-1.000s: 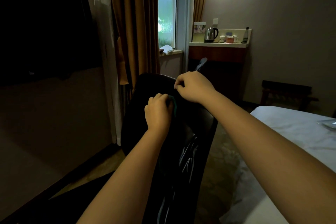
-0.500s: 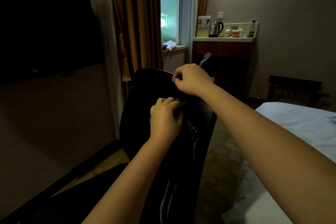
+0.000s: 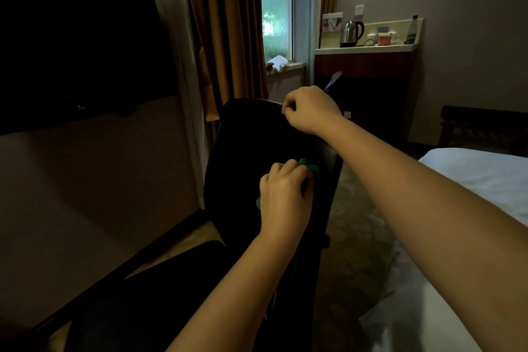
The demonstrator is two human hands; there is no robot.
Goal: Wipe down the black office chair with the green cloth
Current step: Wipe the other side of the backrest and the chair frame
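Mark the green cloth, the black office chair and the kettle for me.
green cloth [image 3: 311, 167]: head view, on the bunched fold that shows against the backrest.
black office chair [image 3: 245, 148]: head view, on the bare backrest.
kettle [image 3: 350, 33]: head view, on its steel body.

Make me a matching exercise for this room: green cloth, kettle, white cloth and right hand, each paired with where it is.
Things:
1. green cloth
2. kettle
3. white cloth
4. right hand

Places:
a. on the windowsill
b. gripping the top edge of the black chair
c. on the counter
d. held by the left hand against the chair's back

Pairs: 1-d, 2-c, 3-a, 4-b
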